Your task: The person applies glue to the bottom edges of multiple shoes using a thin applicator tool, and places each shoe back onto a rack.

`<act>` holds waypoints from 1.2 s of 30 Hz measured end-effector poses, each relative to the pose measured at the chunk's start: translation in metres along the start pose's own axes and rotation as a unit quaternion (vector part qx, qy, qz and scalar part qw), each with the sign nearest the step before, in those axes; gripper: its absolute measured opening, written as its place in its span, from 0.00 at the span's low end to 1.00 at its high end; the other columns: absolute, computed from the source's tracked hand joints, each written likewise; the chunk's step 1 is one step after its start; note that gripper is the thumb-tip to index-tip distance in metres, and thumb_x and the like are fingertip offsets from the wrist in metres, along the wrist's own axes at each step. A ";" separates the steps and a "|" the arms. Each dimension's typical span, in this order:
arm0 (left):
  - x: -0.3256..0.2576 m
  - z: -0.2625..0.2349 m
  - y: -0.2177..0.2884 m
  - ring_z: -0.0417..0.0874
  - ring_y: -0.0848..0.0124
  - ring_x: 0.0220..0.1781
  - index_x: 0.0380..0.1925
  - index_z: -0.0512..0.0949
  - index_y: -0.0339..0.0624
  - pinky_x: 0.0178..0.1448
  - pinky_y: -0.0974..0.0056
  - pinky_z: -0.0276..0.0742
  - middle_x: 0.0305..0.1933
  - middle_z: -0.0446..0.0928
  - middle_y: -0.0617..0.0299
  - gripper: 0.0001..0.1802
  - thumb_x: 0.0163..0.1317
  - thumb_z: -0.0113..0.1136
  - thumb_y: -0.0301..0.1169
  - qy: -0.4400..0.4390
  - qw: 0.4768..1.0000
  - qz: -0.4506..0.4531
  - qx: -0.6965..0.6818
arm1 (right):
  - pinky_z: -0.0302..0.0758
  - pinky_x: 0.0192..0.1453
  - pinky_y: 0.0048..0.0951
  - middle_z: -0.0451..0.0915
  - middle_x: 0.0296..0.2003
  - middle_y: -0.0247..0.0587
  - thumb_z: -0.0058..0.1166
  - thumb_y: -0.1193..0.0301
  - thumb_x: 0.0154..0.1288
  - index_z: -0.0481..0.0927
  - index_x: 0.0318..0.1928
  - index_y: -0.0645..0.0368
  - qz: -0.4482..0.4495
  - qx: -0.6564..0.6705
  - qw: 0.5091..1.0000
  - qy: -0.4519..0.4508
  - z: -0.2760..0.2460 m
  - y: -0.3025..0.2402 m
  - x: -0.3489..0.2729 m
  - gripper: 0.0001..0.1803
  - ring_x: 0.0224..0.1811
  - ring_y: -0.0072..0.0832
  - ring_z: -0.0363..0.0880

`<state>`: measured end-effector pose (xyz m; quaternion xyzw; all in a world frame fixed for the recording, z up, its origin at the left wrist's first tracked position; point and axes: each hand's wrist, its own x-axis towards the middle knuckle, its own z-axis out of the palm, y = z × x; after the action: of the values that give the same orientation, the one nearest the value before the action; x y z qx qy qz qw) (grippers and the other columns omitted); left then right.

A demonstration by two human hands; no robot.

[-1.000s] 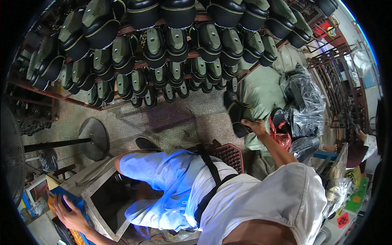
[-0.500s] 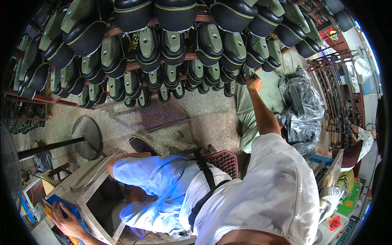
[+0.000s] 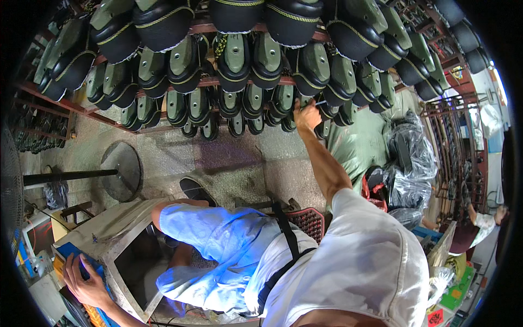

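Observation:
Overhead in front of me hang rows of black shoe uppers on green lasts (image 3: 235, 54), trimmed with yellow-green stitching. My right hand (image 3: 308, 116) reaches up to the lower row, its fingers closed against the underside of a black shoe (image 3: 281, 103). A thin pale rod-like piece sticks out beside the fingers; whether the hand holds it I cannot tell. My left hand (image 3: 85, 282) lies at the lower left with fingers spread, over a blue-and-orange edge (image 3: 97, 268) of a workbench. A small dark rounded part shows between thumb and forefinger.
A grey box-shaped bench (image 3: 117, 240) stands beside my knees. A fan's round base (image 3: 122, 171) is at the left. Plastic-wrapped bundles (image 3: 408, 174) and a green sheet (image 3: 362, 141) lie at the right. Behind them another person (image 3: 479, 231) bends near a rack (image 3: 455, 152).
My right hand has moved left along the lower row of shoes. The view has shifted, and a red bag has come into sight by the bundles. My left hand stays at the bench edge, fingers more spread.

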<state>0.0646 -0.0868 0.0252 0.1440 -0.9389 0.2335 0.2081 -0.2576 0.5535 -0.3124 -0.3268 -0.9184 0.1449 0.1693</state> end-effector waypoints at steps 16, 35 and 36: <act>-0.023 -0.009 0.072 0.81 0.49 0.66 0.50 0.85 0.38 0.73 0.45 0.71 0.56 0.85 0.52 0.14 0.66 0.65 0.28 0.010 0.952 0.088 -0.294 | 0.82 0.52 0.40 0.89 0.41 0.62 0.70 0.43 0.61 0.88 0.53 0.64 0.002 0.152 0.972 -0.178 -0.166 0.109 -0.137 0.36 0.46 0.48 0.91; -0.188 -0.202 -0.072 0.83 0.46 0.63 0.68 0.74 0.34 0.68 0.48 0.78 0.63 0.80 0.43 0.60 0.36 0.85 0.57 0.012 0.982 -0.183 0.053 | 0.81 0.66 0.43 0.81 0.62 0.58 0.75 0.49 0.58 0.78 0.66 0.65 -0.770 0.533 0.136 -0.322 -0.381 -0.403 -0.405 0.44 0.64 0.48 0.83; -0.203 -0.201 -0.085 0.84 0.48 0.62 0.66 0.75 0.34 0.66 0.50 0.80 0.63 0.81 0.43 0.58 0.37 0.85 0.58 0.028 0.970 -0.225 0.086 | 0.78 0.69 0.45 0.79 0.65 0.60 0.77 0.47 0.57 0.76 0.69 0.65 -0.715 0.561 0.165 -0.382 -0.372 -0.422 -0.433 0.47 0.67 0.49 0.81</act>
<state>0.3379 -0.0240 0.1267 0.3622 -0.8526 0.2648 0.2680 -0.0238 0.0159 0.0886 0.7535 -0.3688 0.5431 -0.0356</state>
